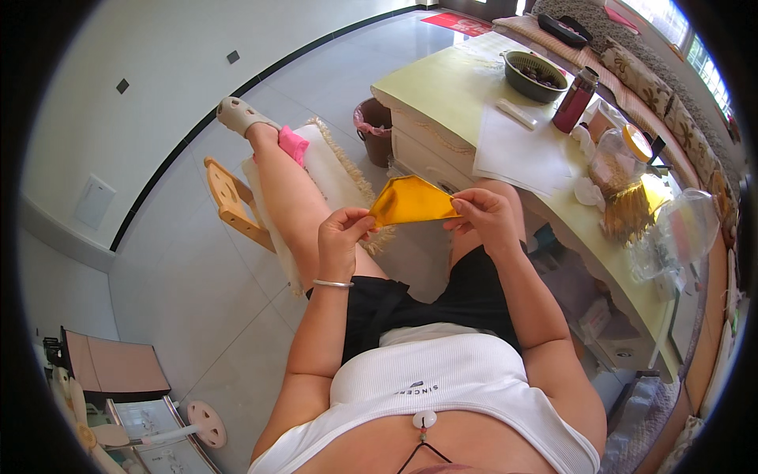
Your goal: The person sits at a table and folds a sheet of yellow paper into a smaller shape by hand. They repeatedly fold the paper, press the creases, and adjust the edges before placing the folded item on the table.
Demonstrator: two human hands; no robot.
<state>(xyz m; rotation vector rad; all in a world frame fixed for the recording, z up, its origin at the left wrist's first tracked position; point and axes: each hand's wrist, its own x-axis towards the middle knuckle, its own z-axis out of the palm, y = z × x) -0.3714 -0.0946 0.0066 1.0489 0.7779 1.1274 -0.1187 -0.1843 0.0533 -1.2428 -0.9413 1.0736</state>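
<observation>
Between my two hands a sheet of shiny gold foil paper [417,201] is stretched above my lap, its top edge slanting down at both sides. My left hand [345,232], with a silver bangle at the wrist, pinches its left corner between thumb and fingers. At the right corner, my right hand [483,215] grips it the same way. More gold sheets [629,215] lie in a pile on the pale yellow table [430,85] to my right, beside a clear plastic bag [685,229].
On the table stand a green colander [534,77] of dark fruit, a dark red thermos [576,100], white paper [521,150] and a jar with an orange lid [636,144]. A lined bin [373,130] stands by the table. My left leg rests on a cloth-covered wooden stool [229,201].
</observation>
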